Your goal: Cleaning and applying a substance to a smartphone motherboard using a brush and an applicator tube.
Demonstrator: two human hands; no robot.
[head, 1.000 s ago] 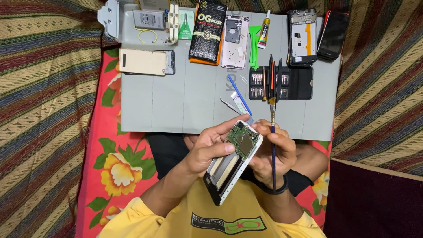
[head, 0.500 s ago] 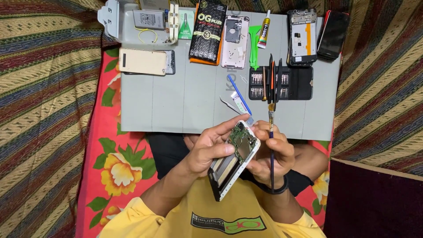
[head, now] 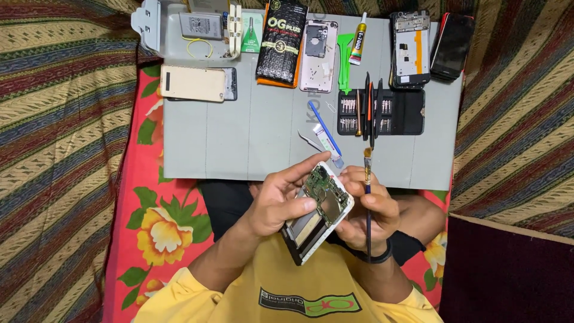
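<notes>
An opened white phone [head: 320, 209] with its green circuit board showing is held tilted above my lap. My left hand [head: 275, 203] grips it from the left, thumb on the board and index finger stretched over its top edge. My right hand [head: 371, 209] supports the phone's right side and also holds a thin dark-handled brush [head: 368, 197] upright. The brush's bristle tip points toward the grey work mat [head: 239, 143].
On the mat lie a gold phone [head: 192, 83], a black packet [head: 281, 40], a pale back cover [head: 318, 47], a green pry tool [head: 344, 60], a glue tube [head: 359, 39], a phone frame [head: 410, 48], a black phone [head: 452, 45], an open screwdriver case [head: 380, 111], tweezers [head: 311, 142] and a blue tool [head: 324, 128]. A white parts tray [head: 191, 27] sits at the far left.
The phone has turned slightly in my hands and my left fingers have shifted on it. The brush stays upright in my right hand.
</notes>
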